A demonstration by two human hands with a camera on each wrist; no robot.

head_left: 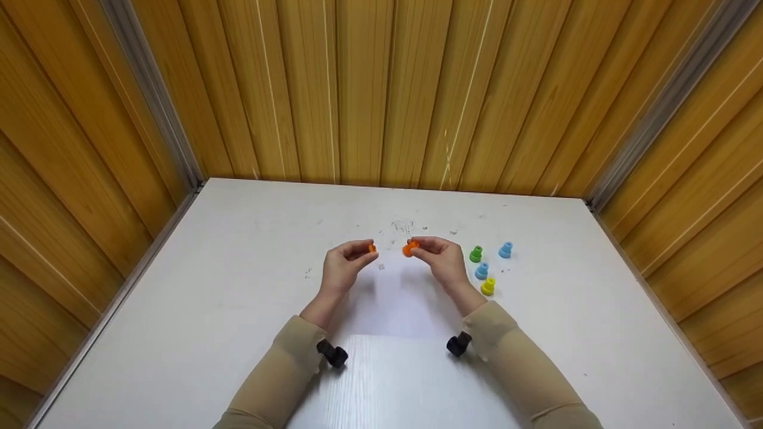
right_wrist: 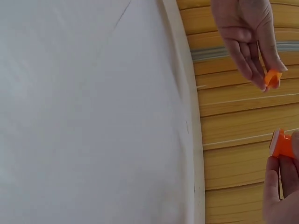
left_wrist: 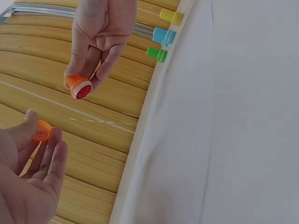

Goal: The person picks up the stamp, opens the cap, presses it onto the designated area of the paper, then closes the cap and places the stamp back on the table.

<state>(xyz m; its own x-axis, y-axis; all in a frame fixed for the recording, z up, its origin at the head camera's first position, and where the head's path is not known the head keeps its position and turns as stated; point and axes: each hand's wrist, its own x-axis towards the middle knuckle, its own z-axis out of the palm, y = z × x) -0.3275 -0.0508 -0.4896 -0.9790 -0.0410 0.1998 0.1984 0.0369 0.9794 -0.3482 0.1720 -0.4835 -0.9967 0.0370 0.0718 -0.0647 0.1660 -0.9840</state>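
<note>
Pinching an orange toy stamp (left_wrist: 76, 86), the right hand (head_left: 444, 260) is above the bench (head_left: 238, 268), well in from its side edges; the left hand (head_left: 344, 266) pinches an orange cap (left_wrist: 43, 130). Both look light, hard, maybe slippery: hold the stamp's narrow handle, not its red face (left_wrist: 83, 91).

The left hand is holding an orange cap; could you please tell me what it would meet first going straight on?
By the head view, the left hand, pinching the orange cap, would probably first meet the orange stamp in the right hand, though their depths are hard to compare.
</note>
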